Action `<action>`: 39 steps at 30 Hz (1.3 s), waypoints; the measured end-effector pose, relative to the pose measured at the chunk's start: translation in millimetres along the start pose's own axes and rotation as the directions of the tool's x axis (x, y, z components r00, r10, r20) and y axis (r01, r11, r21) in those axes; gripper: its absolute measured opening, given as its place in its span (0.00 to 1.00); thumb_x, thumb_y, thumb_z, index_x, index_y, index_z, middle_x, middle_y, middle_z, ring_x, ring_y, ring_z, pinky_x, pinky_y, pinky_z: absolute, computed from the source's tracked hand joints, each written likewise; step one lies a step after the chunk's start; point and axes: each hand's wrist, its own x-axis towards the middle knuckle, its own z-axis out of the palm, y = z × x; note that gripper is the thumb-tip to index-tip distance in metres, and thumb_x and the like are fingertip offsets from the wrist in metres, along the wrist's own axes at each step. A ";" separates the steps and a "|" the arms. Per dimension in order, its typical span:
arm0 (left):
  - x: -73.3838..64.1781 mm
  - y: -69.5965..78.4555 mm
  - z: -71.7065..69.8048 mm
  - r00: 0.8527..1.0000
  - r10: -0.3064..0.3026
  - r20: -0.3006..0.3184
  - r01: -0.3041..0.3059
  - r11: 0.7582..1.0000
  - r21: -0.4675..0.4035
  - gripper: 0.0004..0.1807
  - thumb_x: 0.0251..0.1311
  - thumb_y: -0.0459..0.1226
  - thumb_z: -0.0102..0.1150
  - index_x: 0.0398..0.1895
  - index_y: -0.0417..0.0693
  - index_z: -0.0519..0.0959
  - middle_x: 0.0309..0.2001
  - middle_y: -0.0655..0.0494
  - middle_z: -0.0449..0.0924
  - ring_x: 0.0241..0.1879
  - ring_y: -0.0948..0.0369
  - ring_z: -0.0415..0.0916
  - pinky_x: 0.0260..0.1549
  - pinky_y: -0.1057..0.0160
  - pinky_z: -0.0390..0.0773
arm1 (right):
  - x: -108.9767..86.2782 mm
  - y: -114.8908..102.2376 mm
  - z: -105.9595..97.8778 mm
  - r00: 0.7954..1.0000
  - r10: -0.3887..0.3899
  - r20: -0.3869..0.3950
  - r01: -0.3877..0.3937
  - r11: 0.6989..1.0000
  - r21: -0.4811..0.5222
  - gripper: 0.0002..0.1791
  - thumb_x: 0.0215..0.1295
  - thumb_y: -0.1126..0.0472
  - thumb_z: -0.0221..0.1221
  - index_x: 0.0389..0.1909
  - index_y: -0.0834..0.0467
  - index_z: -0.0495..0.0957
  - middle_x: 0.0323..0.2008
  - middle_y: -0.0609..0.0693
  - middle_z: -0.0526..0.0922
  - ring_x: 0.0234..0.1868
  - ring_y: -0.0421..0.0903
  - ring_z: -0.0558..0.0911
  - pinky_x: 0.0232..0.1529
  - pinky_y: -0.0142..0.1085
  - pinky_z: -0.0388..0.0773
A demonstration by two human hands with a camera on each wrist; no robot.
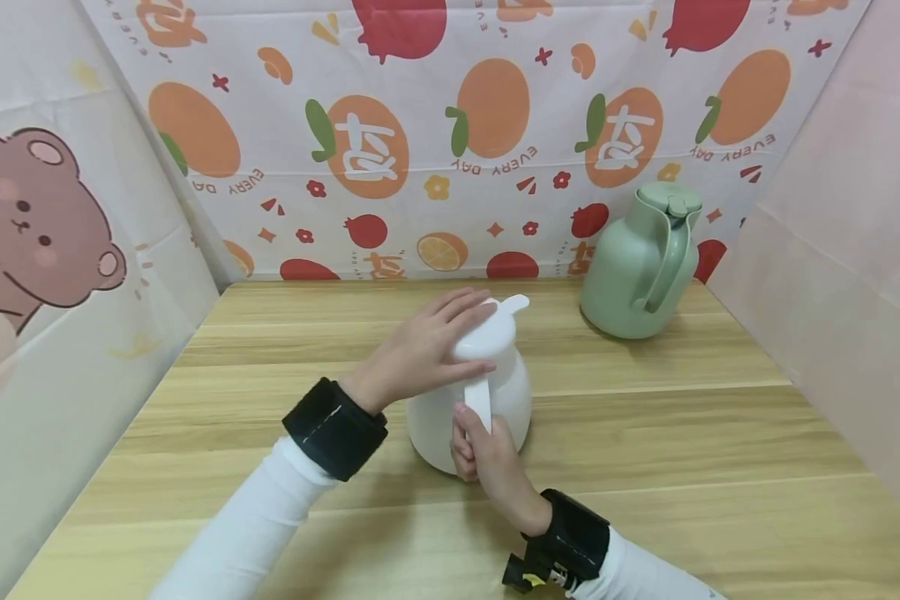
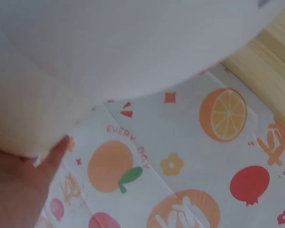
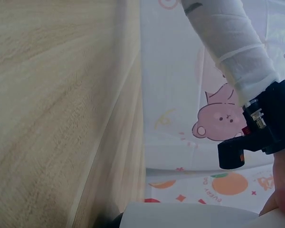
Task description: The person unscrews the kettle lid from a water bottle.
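Observation:
A white thermos jug (image 1: 512,392) stands upright on the wooden table in the head view, directly in front of me. My left hand (image 1: 427,346) holds its round lid (image 1: 491,337) from above, fingers over the far side and thumb along the near side. Beyond the fingertips juts a small white tab (image 1: 516,303). Lower down, my right hand (image 1: 487,450) grips the upright handle (image 1: 477,402), its thumb lying up along it. White jug body (image 2: 147,42) fills the top of the left wrist view. At the bottom of the right wrist view, part of the jug (image 3: 180,216) shows.
A pale green thermos jug (image 1: 637,267) with its lid on stands at the back right. The wooden table (image 1: 705,467) meets a fruit-printed cloth (image 1: 420,225) behind and side cloths at left and right. Both wrists wear black bands (image 1: 335,427).

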 end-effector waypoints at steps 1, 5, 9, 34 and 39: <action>-0.2 2.6 0.7 1.000 -0.012 -0.013 0.013 1.000 0.012 0.36 0.52 0.51 0.62 0.61 0.42 0.68 0.62 0.45 0.65 0.63 0.51 0.57 0.59 0.53 0.58 | 0.0 0.0 0.0 1.000 0.000 0.003 0.000 1.000 0.001 0.27 0.71 0.56 0.41 0.13 0.67 0.52 0.07 0.44 0.56 0.09 0.37 0.55 0.11 0.30 0.49; 0.6 15.4 4.0 0.995 -0.078 -0.059 0.084 0.991 0.107 0.35 0.52 0.52 0.61 0.59 0.41 0.69 0.60 0.44 0.67 0.61 0.49 0.60 0.58 0.52 0.58 | -0.1 0.2 -0.3 1.000 -0.002 0.008 0.002 1.000 0.003 0.27 0.71 0.56 0.41 0.13 0.67 0.52 0.07 0.44 0.56 0.09 0.37 0.55 0.11 0.30 0.49; 2.2 28.9 7.4 0.979 -0.190 -0.073 0.201 0.960 0.196 0.35 0.54 0.55 0.59 0.59 0.41 0.69 0.60 0.43 0.66 0.60 0.48 0.60 0.58 0.50 0.58 | -0.1 0.7 -0.2 1.000 -0.001 0.012 0.001 1.000 0.006 0.27 0.71 0.57 0.41 0.13 0.67 0.51 0.07 0.44 0.55 0.09 0.37 0.54 0.11 0.31 0.48; -6.2 11.2 -0.9 0.990 -0.086 -0.114 0.089 0.996 0.016 0.32 0.47 0.51 0.66 0.54 0.45 0.75 0.56 0.48 0.70 0.58 0.51 0.62 0.56 0.54 0.61 | -2.1 -1.5 2.1 1.000 0.007 0.002 -0.007 1.000 0.000 0.27 0.71 0.56 0.41 0.13 0.67 0.52 0.08 0.44 0.56 0.10 0.37 0.55 0.12 0.30 0.49; -2.4 24.3 2.7 0.972 -0.175 -0.159 0.194 0.975 0.112 0.31 0.46 0.53 0.66 0.51 0.45 0.76 0.53 0.46 0.72 0.53 0.48 0.65 0.51 0.50 0.64 | -1.3 -1.5 2.5 1.000 0.009 0.000 -0.009 1.000 0.008 0.27 0.71 0.56 0.41 0.13 0.67 0.51 0.07 0.44 0.56 0.09 0.37 0.55 0.12 0.30 0.49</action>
